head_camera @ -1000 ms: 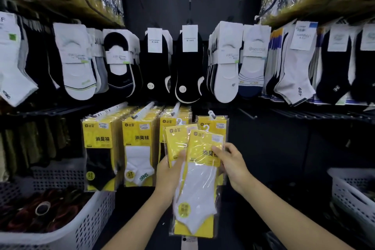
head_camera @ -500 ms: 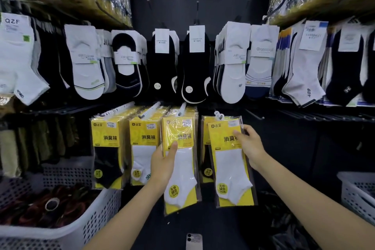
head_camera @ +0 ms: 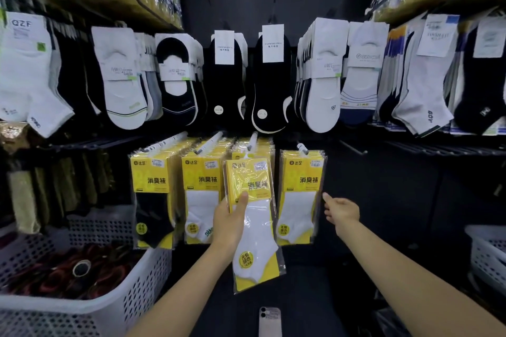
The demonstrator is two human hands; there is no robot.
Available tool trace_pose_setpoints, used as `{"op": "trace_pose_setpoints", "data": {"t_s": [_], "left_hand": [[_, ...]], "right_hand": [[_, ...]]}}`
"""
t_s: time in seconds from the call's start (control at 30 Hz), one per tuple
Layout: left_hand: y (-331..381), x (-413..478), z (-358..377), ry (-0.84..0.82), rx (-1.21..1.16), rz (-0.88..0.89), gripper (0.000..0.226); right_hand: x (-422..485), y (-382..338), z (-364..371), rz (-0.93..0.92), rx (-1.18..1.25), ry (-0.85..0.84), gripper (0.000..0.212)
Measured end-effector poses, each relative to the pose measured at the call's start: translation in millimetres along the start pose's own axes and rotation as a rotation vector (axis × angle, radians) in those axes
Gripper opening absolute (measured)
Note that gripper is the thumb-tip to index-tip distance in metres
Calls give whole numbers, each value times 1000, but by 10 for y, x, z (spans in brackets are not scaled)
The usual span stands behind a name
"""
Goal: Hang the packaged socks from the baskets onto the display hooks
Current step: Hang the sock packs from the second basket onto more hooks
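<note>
My left hand [head_camera: 229,223] grips a yellow pack of white socks [head_camera: 253,227] by its left edge, thumb across the front. The pack is held up in front of the third hook [head_camera: 252,142] of the lower row. My right hand [head_camera: 341,210] is open and holds nothing, just right of another yellow sock pack [head_camera: 300,197] that hangs on the fourth hook [head_camera: 301,147]. Two more hooks to the left carry stacks of the same yellow packs [head_camera: 201,194], one stack with black socks [head_camera: 152,200].
A white basket [head_camera: 115,306] with dark red items stands at the lower left, another white basket [head_camera: 487,254] at the right edge. Rows of loose socks [head_camera: 323,76] hang above. A phone [head_camera: 269,320] shows at the bottom centre. Empty black hooks [head_camera: 353,146] lie to the right.
My right hand has let go of the pack now hanging on the fourth hook and drawn back to the right. My left hand has kept its pack near the third hook.
</note>
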State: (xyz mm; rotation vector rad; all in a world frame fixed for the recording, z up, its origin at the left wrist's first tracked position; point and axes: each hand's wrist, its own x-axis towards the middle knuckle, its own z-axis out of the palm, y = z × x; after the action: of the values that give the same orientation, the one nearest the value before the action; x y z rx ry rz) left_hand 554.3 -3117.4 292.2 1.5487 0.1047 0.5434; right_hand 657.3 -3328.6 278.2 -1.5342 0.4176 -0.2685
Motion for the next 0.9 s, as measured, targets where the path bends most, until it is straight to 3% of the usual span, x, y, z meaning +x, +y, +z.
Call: {"op": "trace_pose_setpoints", "data": {"t_s": [0.1, 0.27, 0.4, 0.5, 0.7, 0.9], "left_hand": [[-52, -54, 39, -29, -45, -17, 31], [-137, -132, 204, -138, -47, -58, 10], [-145, -202, 416, -268, -18, -37, 11], [-125, -197, 554, -297, -13, -18, 20], [-48, -111, 719, -373, 9, -77, 47], [-30, -27, 780, -349, -1, -68, 50]], "right_hand": [[-112, 123, -73, 3, 48, -35, 22], [-496, 13, -96, -133, 59, -381, 21], [-630, -53, -134, -166, 64, -537, 23], [-601, -49, -224, -172, 87, -478, 19], [-391, -135, -396, -226, 137, -162, 15], [-296, -293, -249, -286, 75, -168, 12]]}}
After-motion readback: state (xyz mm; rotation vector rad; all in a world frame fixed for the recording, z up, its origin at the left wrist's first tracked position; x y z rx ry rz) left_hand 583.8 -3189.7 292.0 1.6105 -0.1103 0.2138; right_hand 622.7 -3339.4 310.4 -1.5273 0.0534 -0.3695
